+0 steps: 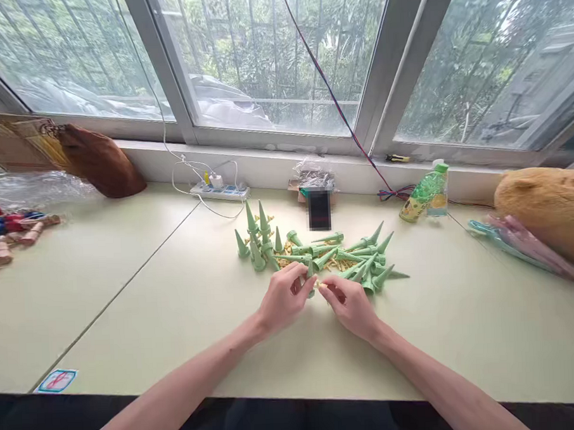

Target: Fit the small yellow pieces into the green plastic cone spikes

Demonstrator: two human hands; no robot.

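Observation:
My left hand (286, 291) is closed round a green plastic spike (310, 268), a hollow cone held upright with its point up. Pinched between the fingertips of my right hand (352, 303) is a small yellow plastic piece (320, 284), right beside the spike; whether the two touch I cannot tell. Just beyond my hands lies a heap of green spikes (365, 262), mostly on their sides. To its left, several green spikes (252, 224) stand upright, some stacked, with yellow pieces sticking out. More small yellow pieces (284, 248) lie among the heap.
Behind the heap are a blurred dark object (319, 209) and a power strip (222, 191) with white cables. Bottles (423, 193) and a tan plush item (546, 210) sit at the right. Wooden-handled toys (12, 236) and a brown bag (101, 161) are at the left.

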